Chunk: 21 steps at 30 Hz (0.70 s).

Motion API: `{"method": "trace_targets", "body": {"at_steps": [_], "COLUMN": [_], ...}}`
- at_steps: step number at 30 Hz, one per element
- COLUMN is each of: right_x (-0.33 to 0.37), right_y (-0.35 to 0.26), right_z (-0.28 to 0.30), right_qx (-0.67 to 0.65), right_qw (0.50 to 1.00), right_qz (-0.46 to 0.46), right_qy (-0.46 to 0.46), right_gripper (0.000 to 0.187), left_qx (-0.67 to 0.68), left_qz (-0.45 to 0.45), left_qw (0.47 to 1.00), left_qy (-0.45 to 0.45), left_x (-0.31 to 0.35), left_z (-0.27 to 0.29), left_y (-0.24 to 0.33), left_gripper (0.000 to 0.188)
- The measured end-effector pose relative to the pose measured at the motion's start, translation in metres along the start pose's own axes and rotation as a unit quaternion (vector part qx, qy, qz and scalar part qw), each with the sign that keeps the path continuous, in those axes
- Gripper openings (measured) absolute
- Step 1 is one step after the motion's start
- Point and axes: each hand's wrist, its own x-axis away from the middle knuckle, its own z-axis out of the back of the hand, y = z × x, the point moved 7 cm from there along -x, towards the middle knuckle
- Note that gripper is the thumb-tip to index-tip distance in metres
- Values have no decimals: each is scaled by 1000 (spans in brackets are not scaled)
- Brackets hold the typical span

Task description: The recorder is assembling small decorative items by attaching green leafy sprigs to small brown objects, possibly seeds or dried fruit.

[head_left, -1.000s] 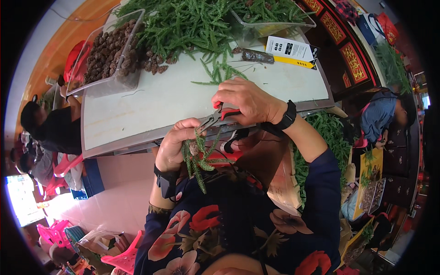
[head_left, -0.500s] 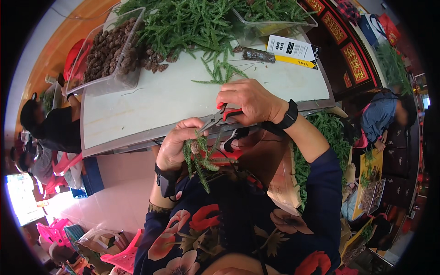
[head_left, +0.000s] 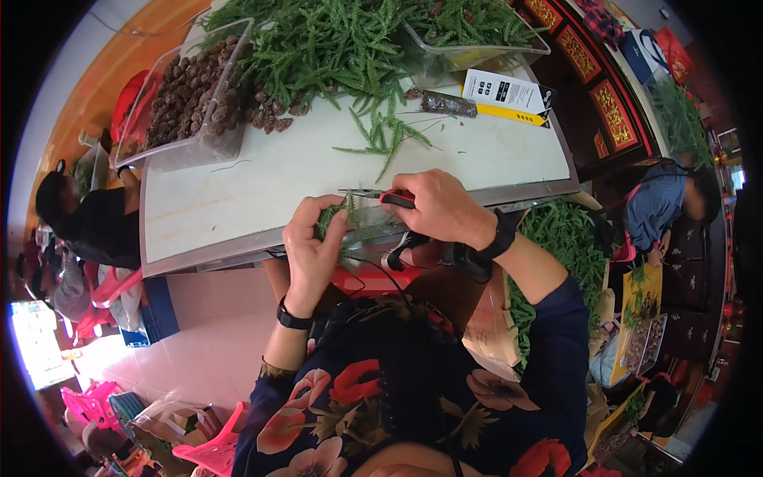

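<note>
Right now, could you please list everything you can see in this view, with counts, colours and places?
white table: one, centre.
green sprigs: a heap, far end of table; a few loose near the middle.
clear tray: one, brown cones inside, far left of table.
second clear tray: one, far right of table, partly under sprigs.
white-and-yellow card: one, right of table.
pink stools: several, floor lower left.
other people: two, seated left and right.
left hand: holds a green sprig.
right hand: holds red-handled scissors.

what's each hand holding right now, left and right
Left hand: closed on a green sprig.
Right hand: closed on red-handled scissors, blades pointing at the sprig.
</note>
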Motion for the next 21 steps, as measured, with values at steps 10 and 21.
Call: {"method": "trace_targets", "body": {"at_steps": [10, 21], "right_x": [0, 5], "right_y": [-10, -15], "right_z": [-2, -12], "right_qx": [28, 72], "right_qw": [995, 993], "right_qz": [-13, 12], "right_qy": [94, 91], "right_gripper": [24, 25], "left_qx": [10, 32], "left_qz": [49, 76], "left_qw": [998, 994], "left_qy": [48, 75], "left_x": [-6, -11], "left_z": [10, 16], "left_y": [-5, -23], "left_gripper": [8, 8]}}
